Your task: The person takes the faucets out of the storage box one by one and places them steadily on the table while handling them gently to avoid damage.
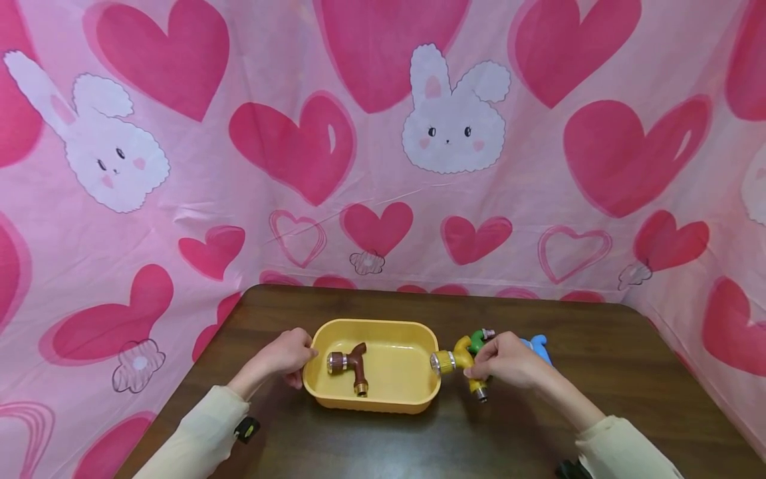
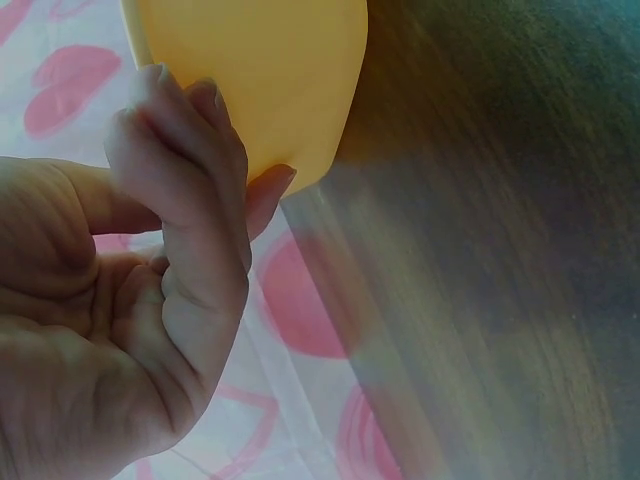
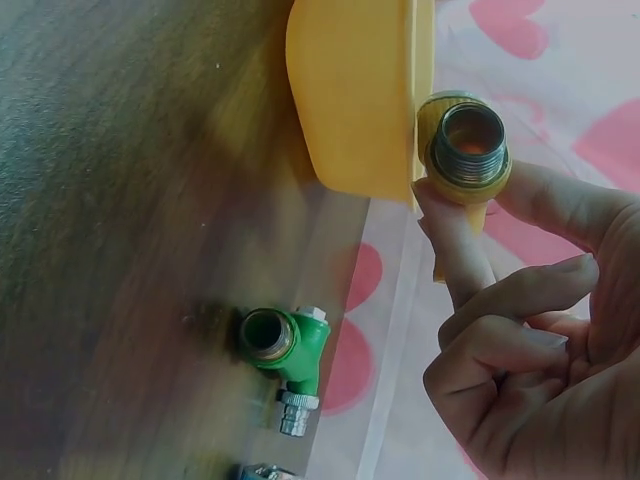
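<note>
My left hand point(image 1: 286, 356) holds the left rim of a yellow tray point(image 1: 383, 403); in the left wrist view its curled fingers point(image 2: 200, 170) and thumb are at the tray's edge. Inside the tray, on its left half, lies a brown Y-shaped pipe fitting point(image 1: 358, 362) with a brass threaded end. Just past the tray's right rim, my right hand point(image 1: 507, 359) pinches a yellow Y-shaped pipe fitting point(image 1: 462, 358) between thumb and fingers. The right wrist view shows its open threaded end point(image 3: 470, 150) raised above the table.
Behind the right hand lies a green pipe fitting point(image 1: 477, 341), seen whole on the table in the right wrist view. Farther right is a blue fitting point(image 1: 540, 344), partly hidden by the hand. A pink heart-print cloth point(image 1: 383, 179) hangs around the brown wooden table point(image 1: 359, 446).
</note>
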A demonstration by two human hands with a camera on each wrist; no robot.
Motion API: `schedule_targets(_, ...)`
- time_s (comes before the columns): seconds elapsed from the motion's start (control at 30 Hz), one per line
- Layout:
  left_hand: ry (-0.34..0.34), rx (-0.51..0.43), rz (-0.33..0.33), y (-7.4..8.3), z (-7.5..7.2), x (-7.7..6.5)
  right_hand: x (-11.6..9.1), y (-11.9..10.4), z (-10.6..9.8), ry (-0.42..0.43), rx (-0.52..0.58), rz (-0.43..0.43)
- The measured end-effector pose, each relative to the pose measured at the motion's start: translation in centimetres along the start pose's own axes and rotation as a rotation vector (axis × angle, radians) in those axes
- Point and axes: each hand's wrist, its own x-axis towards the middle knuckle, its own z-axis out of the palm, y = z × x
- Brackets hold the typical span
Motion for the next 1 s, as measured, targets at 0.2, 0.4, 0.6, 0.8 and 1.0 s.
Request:
schedule_targets(0.2, -0.006, -0.014, 0.003, 0.0, -0.1, -0.1, -0.7, 0.7, -0.2, 0.027, -0.040, -0.013)
schedule_targets(0.4, -0.016, -0.020, 0.005, 0.1, -0.2, 0.0, -1.6, 1.4, -0.5, 0.001, -0.013, -0.038)
schedule_targets(0.6, -0.031, -0.051, -0.006, 0.3, -0.4, -0.1, -2.0, 2.0, -0.9, -0.018, 0.018, -0.027)
schedule_targets(0.8, -0.035, -0.038, -0.021, 0.3, -0.4, -0.2, -2.4, 2.3, -1.2, -0.034, 0.032, -0.003)
schedule_targets(1.0, -0.034, -0.030, -0.024, 0.4, -0.4, -0.3, -2.7, 2.8, -1.2, -0.019, 0.020, 0.010)
